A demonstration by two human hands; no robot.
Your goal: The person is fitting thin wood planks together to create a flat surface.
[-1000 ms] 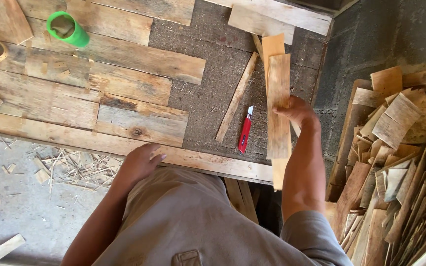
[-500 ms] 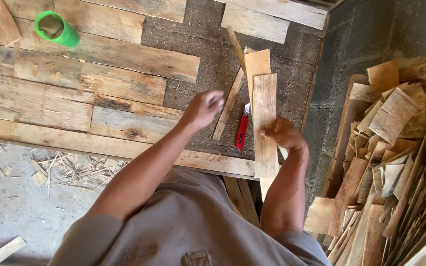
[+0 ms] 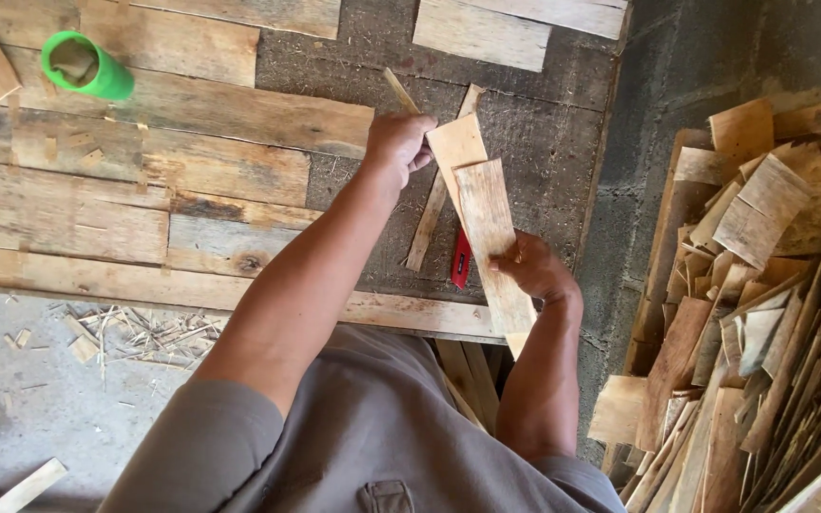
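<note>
My right hand (image 3: pixel 532 269) grips the edge of a long pale wooden slat (image 3: pixel 488 228), held above the work surface. A second, shorter slat (image 3: pixel 455 145) lies under its far end, and my left hand (image 3: pixel 395 142) grasps that slat's left edge. Below the slats a red-handled tool (image 3: pixel 461 259) lies on the dark board (image 3: pixel 534 123), mostly hidden by the long slat. A thin wooden strip (image 3: pixel 427 225) lies slanted just left of the tool.
Weathered planks (image 3: pixel 144 171) cover the left of the surface, with a green roll of tape (image 3: pixel 83 65) at the far left. A heap of wood offcuts (image 3: pixel 762 313) fills the right. Wood chips (image 3: pixel 116 328) litter the concrete floor (image 3: pixel 21 408).
My left hand has risen from my lap to the far end of the slats and taken hold of the shorter one. My right hand has slid down the long slat.
</note>
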